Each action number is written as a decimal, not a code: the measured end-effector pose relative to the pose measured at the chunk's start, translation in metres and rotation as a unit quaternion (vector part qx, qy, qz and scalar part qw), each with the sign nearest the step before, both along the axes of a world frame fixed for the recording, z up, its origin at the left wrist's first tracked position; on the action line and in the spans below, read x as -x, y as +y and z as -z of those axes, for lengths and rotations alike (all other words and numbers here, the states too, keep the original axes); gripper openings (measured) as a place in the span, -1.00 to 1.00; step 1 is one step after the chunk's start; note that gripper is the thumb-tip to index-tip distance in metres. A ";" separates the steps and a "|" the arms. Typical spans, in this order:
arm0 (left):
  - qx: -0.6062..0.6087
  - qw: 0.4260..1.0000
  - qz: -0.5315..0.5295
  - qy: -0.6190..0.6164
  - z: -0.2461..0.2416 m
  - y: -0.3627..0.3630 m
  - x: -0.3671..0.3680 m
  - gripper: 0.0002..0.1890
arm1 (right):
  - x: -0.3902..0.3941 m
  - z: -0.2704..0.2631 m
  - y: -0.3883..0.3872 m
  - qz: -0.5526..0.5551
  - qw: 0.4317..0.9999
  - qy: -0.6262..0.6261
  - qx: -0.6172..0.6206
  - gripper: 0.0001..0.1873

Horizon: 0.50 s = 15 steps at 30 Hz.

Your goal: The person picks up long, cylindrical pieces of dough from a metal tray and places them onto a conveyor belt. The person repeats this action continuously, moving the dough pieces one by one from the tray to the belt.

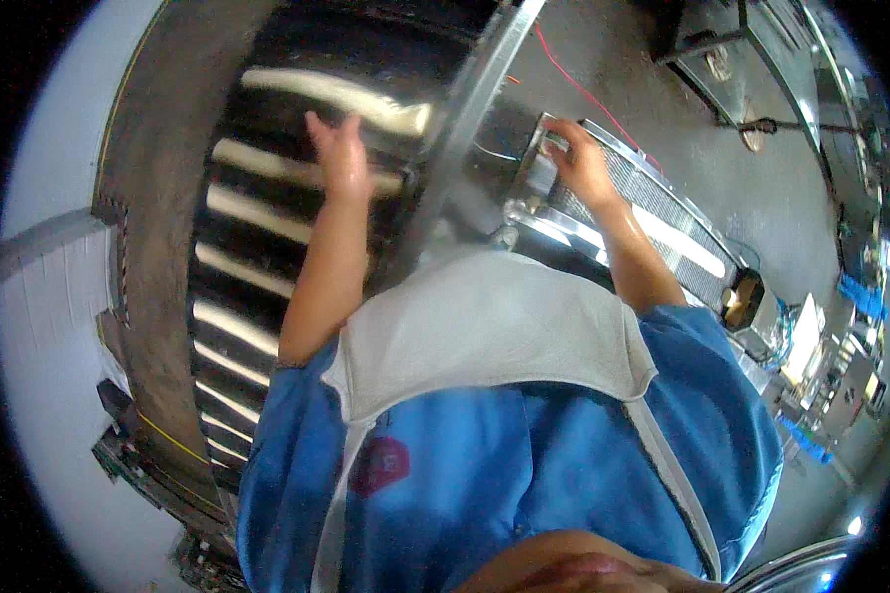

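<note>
My left hand (pixel 343 159) is over a dark rack or conveyor bed (pixel 259 170) crossed by several pale, glossy bars or strips (pixel 259 211); its fingers are spread and nothing shows in them. On the other side of a metal rail (pixel 482 89), my right hand (pixel 578 156) has its curled fingertips at the metal end plate (pixel 541 174) of a long ribbed metal unit (pixel 660 207). Whether those fingers grip the plate cannot be made out. A bright strip (pixel 678 241) lies along the ribbed surface.
A red cord (pixel 578 85) runs over the grey floor beyond the ribbed unit. Upper right stands a metal-framed table (pixel 771 59). At right are a metal box (pixel 753 307), cables and other equipment (pixel 845 385). A pale wall (pixel 59 311) borders the left side.
</note>
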State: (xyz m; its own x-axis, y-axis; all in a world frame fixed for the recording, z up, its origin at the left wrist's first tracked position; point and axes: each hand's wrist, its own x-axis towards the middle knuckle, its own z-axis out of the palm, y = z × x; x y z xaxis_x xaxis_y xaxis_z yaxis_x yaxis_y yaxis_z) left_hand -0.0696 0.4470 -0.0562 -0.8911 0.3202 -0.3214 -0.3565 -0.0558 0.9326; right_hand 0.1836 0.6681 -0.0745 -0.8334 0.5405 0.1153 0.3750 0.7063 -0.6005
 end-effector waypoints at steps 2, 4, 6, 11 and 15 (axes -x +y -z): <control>-0.011 0.998 -0.061 -0.013 0.003 0.004 0.003 -0.03 | -0.082 0.015 0.019 0.104 0.993 -0.055 -0.025 -0.57; 0.067 0.993 -0.097 0.031 0.030 -0.002 0.019 -0.04 | -0.128 0.025 0.015 0.116 0.985 -0.097 -0.080 -0.46; 0.108 0.985 -0.124 0.058 0.048 -0.001 0.022 -0.13 | -0.157 0.029 0.010 0.056 0.980 -0.117 -0.154 -0.36; 0.161 0.976 -0.125 0.074 0.031 0.003 0.007 -0.38 | -0.140 0.042 0.020 0.083 0.959 -0.224 -0.155 -0.31; 0.211 0.960 -0.090 0.162 0.068 0.002 0.010 -0.19 | -0.131 0.065 0.045 0.040 0.971 -0.208 -0.106 -0.36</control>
State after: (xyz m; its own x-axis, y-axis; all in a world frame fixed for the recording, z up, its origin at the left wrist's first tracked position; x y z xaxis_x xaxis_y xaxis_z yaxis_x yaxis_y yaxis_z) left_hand -0.0800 0.4486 -0.1245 -0.9949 0.0538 -0.0854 -0.0640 0.3173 0.9461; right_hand 0.3145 0.7134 -0.1390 -0.7880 0.6063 -0.1068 0.6130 0.7564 -0.2284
